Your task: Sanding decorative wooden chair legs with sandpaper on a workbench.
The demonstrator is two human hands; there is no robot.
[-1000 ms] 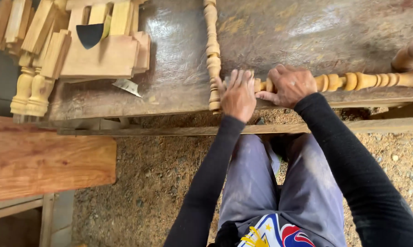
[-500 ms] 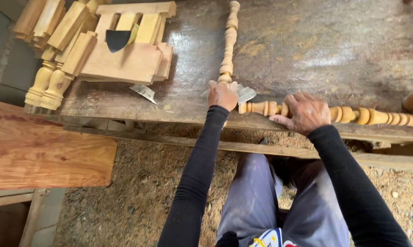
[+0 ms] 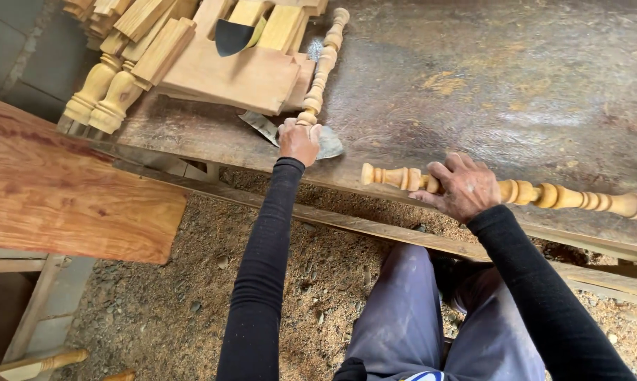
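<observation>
Reddish-brown, a wide wooden plank (image 3: pixel 64 197) lies at the far left, lower than the worktop (image 3: pixel 516 92). Above it, on the left end of the worktop, pale turned legs (image 3: pixel 100 95) and flat cut boards (image 3: pixel 241 74) are stacked together, and a dark pointed piece (image 3: pixel 232 35) rests on top of the boards. Just to the right of the stack, a slim turned spindle (image 3: pixel 322 67) lies pointing away from the person. The left hand (image 3: pixel 299 141) is closed around the near end of this spindle, and a flat grey metal blade (image 3: pixel 290 135) lies under the hand. Further right, the right hand (image 3: pixel 465 187) grips a second, longer turned spindle (image 3: pixel 572 197), which lies along the front edge of the worktop and reaches to the right border. Sawdust (image 3: pixel 191 282) covers the ground below.
</observation>
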